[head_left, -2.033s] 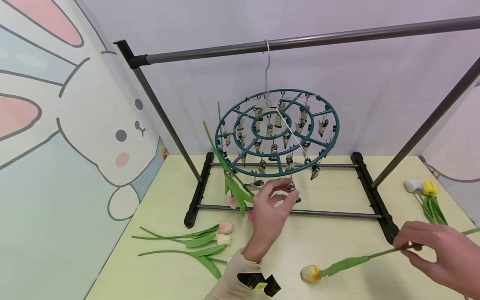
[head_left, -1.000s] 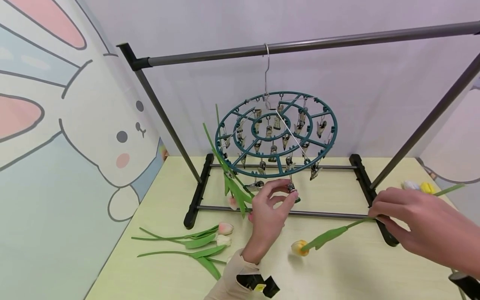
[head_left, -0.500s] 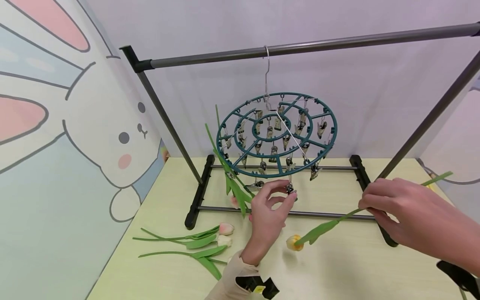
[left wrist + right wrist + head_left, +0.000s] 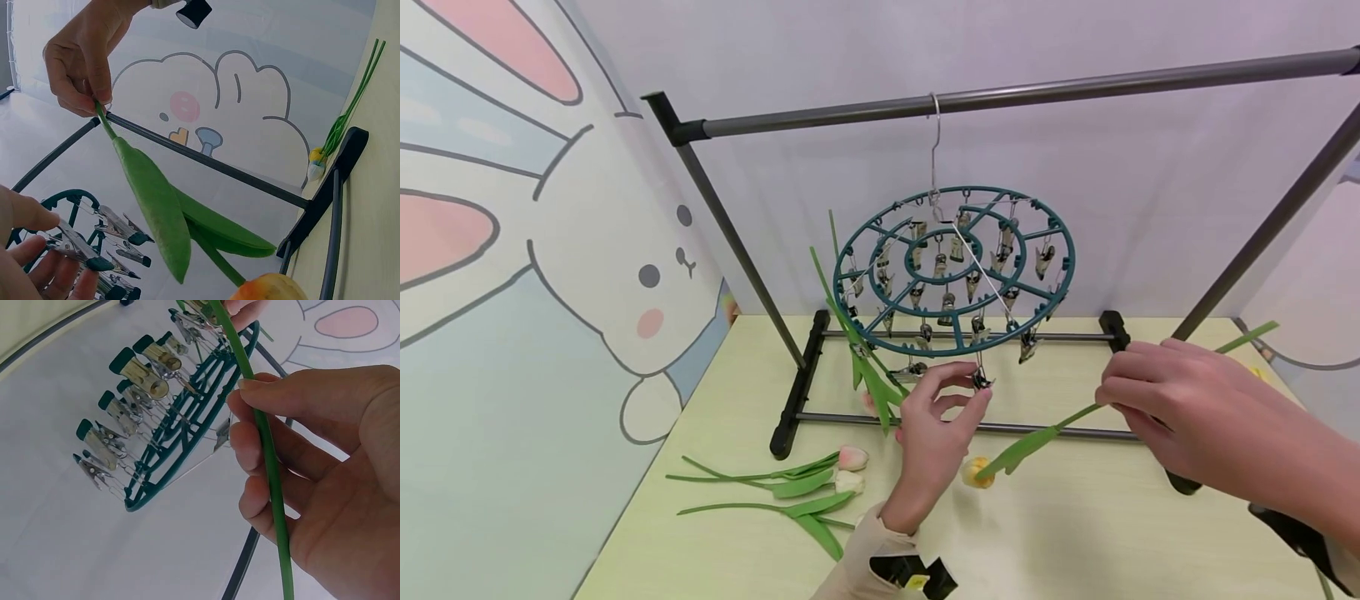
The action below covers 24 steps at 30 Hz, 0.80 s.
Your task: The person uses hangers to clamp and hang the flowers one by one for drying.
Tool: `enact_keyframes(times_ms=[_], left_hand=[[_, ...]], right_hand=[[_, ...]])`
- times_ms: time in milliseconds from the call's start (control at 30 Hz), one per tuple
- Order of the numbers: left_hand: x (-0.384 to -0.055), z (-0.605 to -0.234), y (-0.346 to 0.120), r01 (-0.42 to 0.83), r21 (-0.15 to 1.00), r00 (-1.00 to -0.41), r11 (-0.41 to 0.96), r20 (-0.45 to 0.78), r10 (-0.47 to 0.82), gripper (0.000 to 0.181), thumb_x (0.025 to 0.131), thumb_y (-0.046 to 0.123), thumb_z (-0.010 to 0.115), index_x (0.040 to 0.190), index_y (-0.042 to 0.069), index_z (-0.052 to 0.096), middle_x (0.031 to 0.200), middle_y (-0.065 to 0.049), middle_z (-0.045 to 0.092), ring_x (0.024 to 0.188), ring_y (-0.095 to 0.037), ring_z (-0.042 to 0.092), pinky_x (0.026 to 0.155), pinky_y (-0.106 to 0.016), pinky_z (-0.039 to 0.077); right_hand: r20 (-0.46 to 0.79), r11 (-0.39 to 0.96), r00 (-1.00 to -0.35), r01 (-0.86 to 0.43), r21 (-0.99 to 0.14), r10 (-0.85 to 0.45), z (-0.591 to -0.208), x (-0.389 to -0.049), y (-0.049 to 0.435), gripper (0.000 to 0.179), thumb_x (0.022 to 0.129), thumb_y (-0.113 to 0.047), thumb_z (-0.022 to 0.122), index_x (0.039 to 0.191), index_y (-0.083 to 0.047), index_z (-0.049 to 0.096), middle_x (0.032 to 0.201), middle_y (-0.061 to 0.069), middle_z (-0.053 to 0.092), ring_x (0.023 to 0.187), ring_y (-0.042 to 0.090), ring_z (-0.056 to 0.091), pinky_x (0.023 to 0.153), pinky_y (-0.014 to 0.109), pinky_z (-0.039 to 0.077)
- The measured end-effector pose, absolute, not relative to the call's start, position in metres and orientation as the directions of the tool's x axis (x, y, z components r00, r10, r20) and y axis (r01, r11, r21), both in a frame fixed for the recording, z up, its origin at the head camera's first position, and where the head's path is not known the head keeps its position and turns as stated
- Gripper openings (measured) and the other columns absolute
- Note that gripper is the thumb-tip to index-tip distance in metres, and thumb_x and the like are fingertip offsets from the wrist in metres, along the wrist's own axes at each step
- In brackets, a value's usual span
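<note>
My left hand (image 4: 934,433) pinches a metal spring clip (image 4: 981,380) between thumb and fingers. The clip (image 4: 78,245) has dark green tips and hangs below the front edge of a round green clip hanger (image 4: 958,333). To the right, my right hand (image 4: 1187,408) pinches the stem of an artificial tulip with a yellow-orange bloom (image 4: 977,472). Its bloom points down and left, beside my left wrist, and the stem's bare end sticks up past my right hand. In the right wrist view the green stem (image 4: 275,487) runs between thumb and fingertips, across the palm.
The hanger hooks over a dark metal rack's top bar (image 4: 820,112). Other clips hang around it. Tulips with green leaves (image 4: 872,387) hang at its left side. Pink (image 4: 852,457) and white tulips (image 4: 848,481) lie on the table at left; a yellow tulip (image 4: 317,153) lies at right.
My right hand has moved left and upward with the tulip, bringing its bloom close to my left wrist. My left hand has stayed at the clip.
</note>
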<state>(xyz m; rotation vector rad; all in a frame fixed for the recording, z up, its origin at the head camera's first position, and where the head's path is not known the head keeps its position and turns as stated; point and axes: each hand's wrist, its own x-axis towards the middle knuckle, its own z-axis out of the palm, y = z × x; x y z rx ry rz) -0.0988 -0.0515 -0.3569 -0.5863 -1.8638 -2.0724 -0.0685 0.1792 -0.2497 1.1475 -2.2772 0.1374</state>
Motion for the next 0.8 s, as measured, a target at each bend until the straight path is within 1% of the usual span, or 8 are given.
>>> enact_keyframes(times_ms=[100, 300, 400, 500, 700, 800], left_hand=[[-0.098, -0.357, -0.053, 0.474, 0.873, -0.875, -0.115, 0.481, 0.051, 0.029, 0.086, 0.009, 0.069, 0.113, 0.003, 0.063, 0.110, -0.008, 0.061, 0.096, -0.026, 0.060, 0.076, -0.033, 0.056], [-0.098, -0.357, -0.054, 0.499, 0.860, -0.862, -0.106, 0.505, 0.037, 0.027, 0.086, 0.007, 0.069, 0.112, 0.002, 0.063, 0.111, -0.010, 0.062, 0.098, -0.029, 0.059, 0.078, -0.034, 0.056], [-0.098, -0.356, -0.055, 0.502, 0.857, -0.859, -0.115, 0.509, 0.042, 0.026, 0.086, 0.007, 0.069, 0.111, 0.001, 0.063, 0.111, -0.012, 0.062, 0.099, -0.030, 0.059, 0.079, -0.035, 0.056], [-0.098, -0.356, -0.057, 0.498, 0.859, -0.861, -0.117, 0.506, 0.050, 0.026, 0.086, 0.006, 0.069, 0.111, 0.001, 0.063, 0.110, -0.012, 0.062, 0.100, -0.030, 0.059, 0.079, -0.035, 0.055], [-0.097, -0.354, -0.060, 0.501, 0.856, -0.857, -0.130, 0.511, 0.067, 0.028, 0.085, 0.005, 0.069, 0.112, 0.001, 0.062, 0.110, -0.013, 0.062, 0.099, -0.028, 0.059, 0.079, -0.036, 0.055], [-0.096, -0.353, -0.061, 0.502, 0.854, -0.854, -0.136, 0.515, 0.078, 0.027, 0.085, 0.005, 0.069, 0.112, 0.000, 0.062, 0.110, -0.015, 0.061, 0.099, -0.030, 0.059, 0.079, -0.036, 0.055]], right_hand=[[0.527, 0.618, -0.462, -0.769, 0.164, -0.714, -0.247, -0.070, 0.175, 0.060, 0.099, -0.036, 0.015, 0.073, -0.020, 0.066, 0.077, -0.012, 0.054, 0.065, 0.008, 0.050, 0.052, 0.030, 0.047], [0.532, 0.596, -0.434, -0.784, 0.176, -0.728, -0.243, -0.073, 0.167, 0.059, 0.099, -0.032, 0.015, 0.073, -0.016, 0.066, 0.077, -0.008, 0.057, 0.066, 0.010, 0.051, 0.057, 0.036, 0.050], [0.539, 0.589, -0.421, -0.787, 0.182, -0.730, -0.240, -0.072, 0.162, 0.059, 0.100, -0.031, 0.016, 0.072, -0.015, 0.066, 0.077, -0.007, 0.057, 0.066, 0.011, 0.051, 0.059, 0.036, 0.050], [0.541, 0.585, -0.413, -0.789, 0.189, -0.732, -0.238, -0.071, 0.158, 0.057, 0.099, -0.029, 0.017, 0.072, -0.014, 0.065, 0.076, -0.006, 0.057, 0.065, 0.011, 0.049, 0.058, 0.034, 0.048], [0.530, 0.586, -0.419, -0.788, 0.191, -0.737, -0.233, -0.069, 0.149, 0.058, 0.100, -0.029, 0.016, 0.072, -0.013, 0.064, 0.077, -0.005, 0.056, 0.067, 0.012, 0.051, 0.057, 0.032, 0.045], [0.516, 0.587, -0.429, -0.787, 0.189, -0.741, -0.232, -0.069, 0.145, 0.060, 0.100, -0.030, 0.015, 0.074, -0.012, 0.065, 0.077, -0.004, 0.058, 0.069, 0.013, 0.053, 0.057, 0.031, 0.045]])
